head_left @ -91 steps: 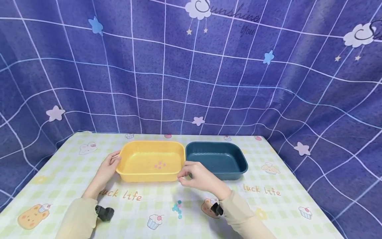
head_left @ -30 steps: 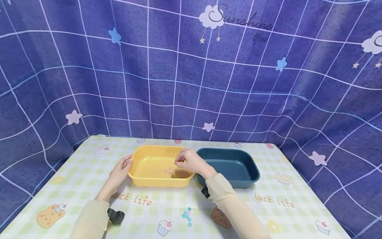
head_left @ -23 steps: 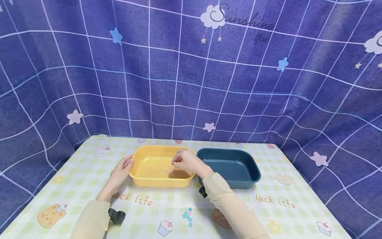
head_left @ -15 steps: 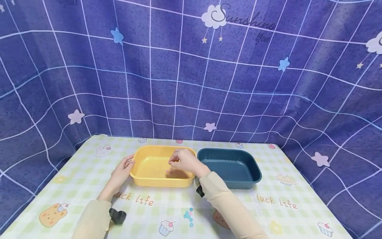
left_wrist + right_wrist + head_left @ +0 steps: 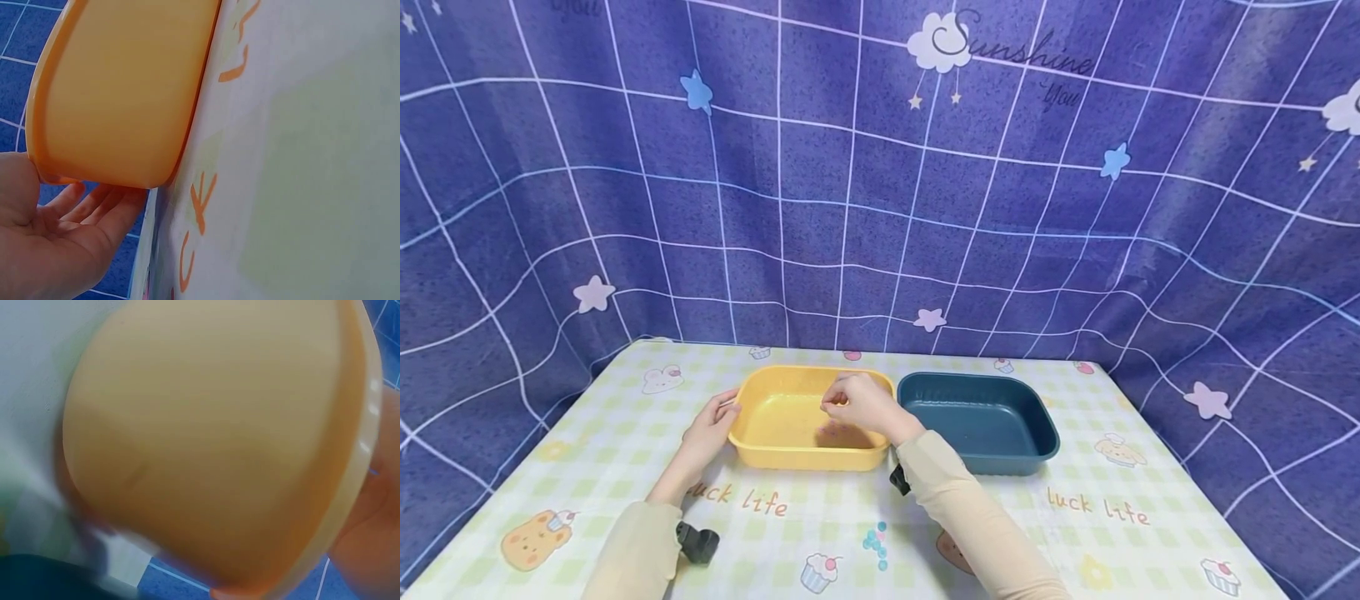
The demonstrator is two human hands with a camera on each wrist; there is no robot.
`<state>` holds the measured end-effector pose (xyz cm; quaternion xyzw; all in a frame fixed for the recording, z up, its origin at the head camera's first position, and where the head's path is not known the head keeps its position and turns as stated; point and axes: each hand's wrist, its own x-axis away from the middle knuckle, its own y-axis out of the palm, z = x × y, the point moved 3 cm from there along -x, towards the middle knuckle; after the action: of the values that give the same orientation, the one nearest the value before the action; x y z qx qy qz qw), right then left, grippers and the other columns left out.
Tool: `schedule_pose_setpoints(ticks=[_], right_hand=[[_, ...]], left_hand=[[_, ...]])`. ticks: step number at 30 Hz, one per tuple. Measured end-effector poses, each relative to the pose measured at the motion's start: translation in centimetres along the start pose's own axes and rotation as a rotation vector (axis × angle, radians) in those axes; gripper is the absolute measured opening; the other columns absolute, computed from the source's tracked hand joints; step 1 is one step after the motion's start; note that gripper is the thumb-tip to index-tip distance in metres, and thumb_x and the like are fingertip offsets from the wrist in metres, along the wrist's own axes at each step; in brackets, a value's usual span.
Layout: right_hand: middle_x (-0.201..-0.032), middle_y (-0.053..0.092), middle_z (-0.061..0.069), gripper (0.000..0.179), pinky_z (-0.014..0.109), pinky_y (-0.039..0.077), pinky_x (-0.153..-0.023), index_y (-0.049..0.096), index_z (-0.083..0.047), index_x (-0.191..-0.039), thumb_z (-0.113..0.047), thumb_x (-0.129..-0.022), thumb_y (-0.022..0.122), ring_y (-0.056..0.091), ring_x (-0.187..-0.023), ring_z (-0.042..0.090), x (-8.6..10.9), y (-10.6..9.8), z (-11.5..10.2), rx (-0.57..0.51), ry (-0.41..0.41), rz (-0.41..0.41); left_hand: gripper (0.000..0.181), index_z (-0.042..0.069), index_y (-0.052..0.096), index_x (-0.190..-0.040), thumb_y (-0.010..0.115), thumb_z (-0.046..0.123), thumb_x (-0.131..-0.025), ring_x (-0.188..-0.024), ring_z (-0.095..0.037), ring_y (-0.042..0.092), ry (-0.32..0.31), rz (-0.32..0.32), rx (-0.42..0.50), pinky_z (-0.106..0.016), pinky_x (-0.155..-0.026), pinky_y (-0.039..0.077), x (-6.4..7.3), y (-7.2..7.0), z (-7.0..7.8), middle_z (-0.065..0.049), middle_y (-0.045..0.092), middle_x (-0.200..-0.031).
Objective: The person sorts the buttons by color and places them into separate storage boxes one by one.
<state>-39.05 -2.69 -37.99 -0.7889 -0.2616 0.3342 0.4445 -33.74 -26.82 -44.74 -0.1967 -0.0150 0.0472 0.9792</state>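
Observation:
A yellow plastic basin (image 5: 775,458) stands left of centre on the table. My left hand (image 5: 706,429) holds its left end; in the left wrist view the thumb is at the rim and the fingers lie against the outer wall. My right hand (image 5: 867,404) hovers over the basin's right half, thumb and index fingertips pinched together. The small pink bead they pinch is mostly hidden by the fingers. Below them, several tiny pink beads (image 5: 831,430) lie in shadow on the basin floor. In the right wrist view the basin's blurred outer wall (image 5: 206,425) covers most of the hand.
A dark teal basin (image 5: 992,429) stands just right of the yellow one, partly under the right forearm. Nearer the front, a loose cluster of blue and pink beads (image 5: 876,540) lies on the checked tablecloth (image 5: 760,546). A blue curtain (image 5: 820,208) hangs behind.
My right hand has moved from the yellow basin's front right corner to above its inside, then slightly left, still pinching. The left hand stays at the left end. The view has shifted a little.

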Motion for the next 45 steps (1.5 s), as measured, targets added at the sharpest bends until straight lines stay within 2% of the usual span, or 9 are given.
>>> schedule_pose_setpoints(ticks=[8,24,30,34,41,45], right_hand=[[-0.084,0.066,0.001,0.011,0.012,0.049,-0.068,0.074,-0.007,-0.086,-0.014,-0.086,0.066,0.064,-0.08,0.011,0.0,0.1,0.1,0.012,-0.033,0.016],[-0.085,0.067,0.0,0.012,0.011,0.049,-0.071,0.074,-0.008,-0.088,-0.017,-0.086,0.067,0.064,-0.08,0.009,0.0,0.2,0.5,0.027,-0.027,0.027],[-0.085,0.066,0.0,0.011,0.012,0.05,-0.072,0.073,-0.007,-0.089,-0.017,-0.086,0.068,0.064,-0.08,0.009,0.2,0.2,0.7,0.0,-0.003,0.035],[-0.084,0.066,0.0,0.011,0.011,0.05,-0.072,0.073,-0.008,-0.088,-0.017,-0.085,0.068,0.064,-0.078,0.008,0.5,0.1,1.1,0.002,0.005,0.054],[-0.085,0.066,-0.002,0.011,0.013,0.05,-0.074,0.073,-0.01,-0.089,-0.02,-0.085,0.068,0.062,-0.08,0.008,1.0,-0.2,1.5,0.07,-0.016,0.104],[-0.084,0.065,-0.002,0.011,0.016,0.05,-0.075,0.073,-0.01,-0.089,-0.019,-0.085,0.068,0.061,-0.082,0.01,1.5,-0.5,1.7,0.047,-0.017,0.122]], left_hand=[[0.057,0.009,0.018,-0.149,0.032,0.037,-0.102,-0.134,-0.038,0.036,-0.001,-0.003,-0.002,-0.05,-0.109,0.035,0.0,0.0,-0.1,-0.022,0.033,-0.148],[0.056,0.009,0.019,-0.149,0.032,0.036,-0.102,-0.133,-0.038,0.037,-0.006,-0.004,-0.002,-0.05,-0.109,0.035,-0.1,0.0,0.1,-0.022,0.034,-0.147],[0.057,0.009,0.018,-0.15,0.032,0.037,-0.102,-0.134,-0.038,0.035,-0.017,-0.001,-0.013,-0.051,-0.11,0.033,0.0,0.0,0.1,-0.022,0.034,-0.148],[0.058,0.01,0.017,-0.15,0.031,0.04,-0.102,-0.134,-0.038,0.035,-0.022,-0.006,-0.017,-0.052,-0.111,0.031,0.0,0.0,0.1,-0.022,0.034,-0.148],[0.059,0.01,0.016,-0.15,0.03,0.04,-0.102,-0.135,-0.039,0.034,-0.026,0.003,-0.021,-0.052,-0.11,0.031,-0.1,0.1,0.0,-0.023,0.031,-0.149],[0.057,0.009,0.016,-0.15,0.031,0.038,-0.102,-0.134,-0.039,0.035,-0.016,0.001,-0.021,-0.051,-0.109,0.033,-0.1,0.1,0.0,-0.023,0.031,-0.148]])
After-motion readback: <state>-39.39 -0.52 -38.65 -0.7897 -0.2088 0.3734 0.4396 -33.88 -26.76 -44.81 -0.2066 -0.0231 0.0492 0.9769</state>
